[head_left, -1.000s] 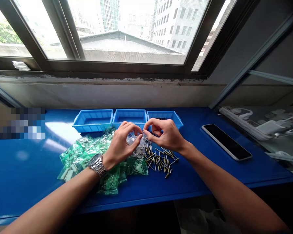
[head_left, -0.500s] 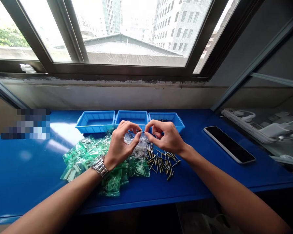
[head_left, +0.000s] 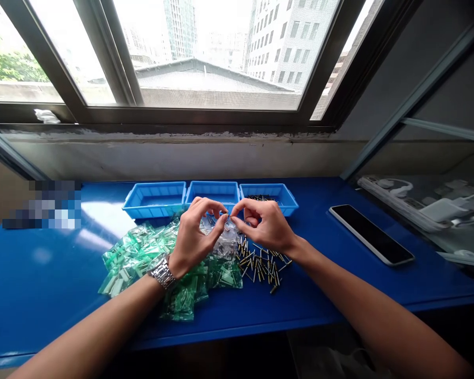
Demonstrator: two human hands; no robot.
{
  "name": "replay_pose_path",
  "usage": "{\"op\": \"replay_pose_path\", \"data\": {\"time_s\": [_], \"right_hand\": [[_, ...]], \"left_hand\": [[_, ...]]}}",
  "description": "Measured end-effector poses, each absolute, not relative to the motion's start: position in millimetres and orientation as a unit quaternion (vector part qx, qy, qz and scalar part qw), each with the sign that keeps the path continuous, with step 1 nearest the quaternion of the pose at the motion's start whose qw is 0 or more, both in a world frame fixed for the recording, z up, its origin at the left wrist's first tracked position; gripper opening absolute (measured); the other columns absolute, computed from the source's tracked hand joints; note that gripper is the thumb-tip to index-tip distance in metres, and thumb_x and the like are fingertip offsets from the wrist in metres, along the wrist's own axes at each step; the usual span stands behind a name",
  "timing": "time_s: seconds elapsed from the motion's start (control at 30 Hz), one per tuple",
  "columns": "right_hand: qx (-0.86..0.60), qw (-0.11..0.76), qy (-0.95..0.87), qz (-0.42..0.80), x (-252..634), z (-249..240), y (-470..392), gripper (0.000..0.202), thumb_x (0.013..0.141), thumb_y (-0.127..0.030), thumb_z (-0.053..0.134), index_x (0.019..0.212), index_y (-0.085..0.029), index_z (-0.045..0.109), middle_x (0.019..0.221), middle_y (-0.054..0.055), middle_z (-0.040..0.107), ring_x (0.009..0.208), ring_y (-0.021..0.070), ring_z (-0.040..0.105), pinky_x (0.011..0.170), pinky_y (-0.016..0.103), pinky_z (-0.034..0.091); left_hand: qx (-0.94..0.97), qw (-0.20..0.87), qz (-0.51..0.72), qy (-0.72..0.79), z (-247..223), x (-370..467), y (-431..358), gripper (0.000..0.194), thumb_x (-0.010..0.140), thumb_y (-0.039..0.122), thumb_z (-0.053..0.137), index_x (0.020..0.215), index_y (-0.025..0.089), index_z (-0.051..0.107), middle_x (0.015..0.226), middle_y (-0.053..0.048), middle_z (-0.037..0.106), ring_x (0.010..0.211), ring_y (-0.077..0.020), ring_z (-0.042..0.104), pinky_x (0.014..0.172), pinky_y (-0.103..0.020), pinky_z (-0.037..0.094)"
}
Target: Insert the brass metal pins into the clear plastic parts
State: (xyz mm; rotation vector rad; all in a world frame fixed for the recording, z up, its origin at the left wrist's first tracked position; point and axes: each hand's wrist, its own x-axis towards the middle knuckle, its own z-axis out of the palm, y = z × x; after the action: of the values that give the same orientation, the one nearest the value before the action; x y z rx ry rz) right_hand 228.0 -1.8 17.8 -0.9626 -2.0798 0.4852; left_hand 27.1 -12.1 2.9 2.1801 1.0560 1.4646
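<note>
My left hand (head_left: 197,226), with a metal watch (head_left: 163,271) on its wrist, pinches thumb and forefinger together above the middle of the table. Facing it, my right hand (head_left: 269,226) is closed in a pinch too, and the fingertips of both hands almost meet. Between them is a small thin part, mostly covered by the fingers. Below my right hand lie many loose metal pins (head_left: 260,266) with brass-coloured and dark ends. Clear plastic bags (head_left: 226,243) lie beneath the fingertips. Green-tinted bags with pale pieces (head_left: 142,252) are heaped under and beside my left hand.
Three blue trays stand in a row at the back: a left tray (head_left: 155,211), a middle tray (head_left: 213,185) and a right tray (head_left: 290,202) with dark pieces in it. A phone (head_left: 371,234) lies to the right on the blue table (head_left: 324,295). White chargers (head_left: 442,213) sit beyond a frame.
My right fingertips have moved slightly left, closer to my left fingertips. The thin part between them shows less now. The pins and bags lie as before.
</note>
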Motion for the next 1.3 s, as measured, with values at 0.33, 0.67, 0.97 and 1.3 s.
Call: {"op": "replay_pose_path", "data": {"time_s": [0.33,0.67,0.97,1.3], "right_hand": [[-0.346,0.439,-0.812,0.165,224,19,-10,0.01,0.091,-0.028,0.066,0.09,-0.019,0.069,0.056,-0.008,0.04,0.047,0.0081,0.038,0.05,0.026,0.036],[-0.376,0.438,-0.796,0.18,227,25,-9,0.012,0.091,-0.031,0.067,0.088,-0.019,0.066,0.055,-0.008,0.039,0.048,0.009,0.038,0.051,0.027,0.036],[-0.363,0.391,-0.818,0.216,224,15,-5,0.012,0.09,-0.03,0.069,0.089,-0.018,0.07,0.055,-0.008,0.038,0.049,0.0082,0.037,0.052,0.026,0.034],[-0.391,0.419,-0.801,0.173,224,20,-7,0.014,0.091,-0.03,0.069,0.086,-0.017,0.07,0.052,-0.008,0.037,0.047,0.0082,0.035,0.051,0.027,0.033]], "left_hand": [[0.808,0.17,0.455,0.334,0,30,-12,0.005,0.095,0.021,0.064,0.091,0.019,0.063,0.083,-0.002,0.065,0.082,-0.0191,0.055,0.072,-0.034,0.047],[0.769,0.172,0.502,0.358,3,28,-13,0.005,0.097,0.025,0.065,0.094,0.021,0.065,0.088,-0.003,0.067,0.084,-0.0188,0.057,0.075,-0.036,0.048],[0.76,0.172,0.52,0.35,2,27,-14,0.004,0.096,0.024,0.066,0.095,0.021,0.065,0.089,-0.002,0.067,0.084,-0.0175,0.058,0.074,-0.035,0.049],[0.745,0.169,0.527,0.372,2,28,-13,0.006,0.097,0.027,0.066,0.096,0.021,0.066,0.087,-0.002,0.067,0.083,-0.0176,0.057,0.074,-0.035,0.048]]}}
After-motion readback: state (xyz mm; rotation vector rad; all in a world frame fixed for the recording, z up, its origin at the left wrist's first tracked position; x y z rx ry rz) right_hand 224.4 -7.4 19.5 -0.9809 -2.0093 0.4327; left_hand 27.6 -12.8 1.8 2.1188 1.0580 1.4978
